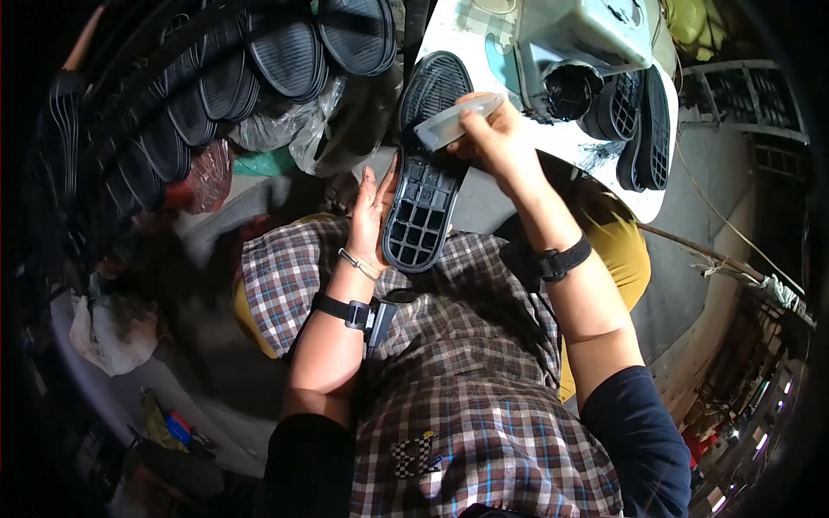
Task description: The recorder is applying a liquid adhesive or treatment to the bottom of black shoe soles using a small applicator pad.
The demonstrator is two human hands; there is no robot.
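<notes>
A long black shoe sole (420, 220) lies lengthwise in front of me, its gridded heel end toward my lap and its ribbed front end at the white table's edge. My left hand (371, 211) holds it along the left side, the palm against the rim and part of the fingers hidden. In my right hand (492, 138) is a flat, translucent plastic scraper (445, 127), pinched between thumb and fingers. Its dark-smeared left end meets the middle of the sole. Whether it presses there or hovers just above, I cannot tell.
The white table (561, 142) bears a cut-open plastic container (596, 39) with a black-coated round opening (572, 91). More black soles (654, 129) rest at its right edge. Stacked soles (281, 52) line the upper left, above crumpled plastic bags (294, 121). A checked apron (484, 414) covers my lap.
</notes>
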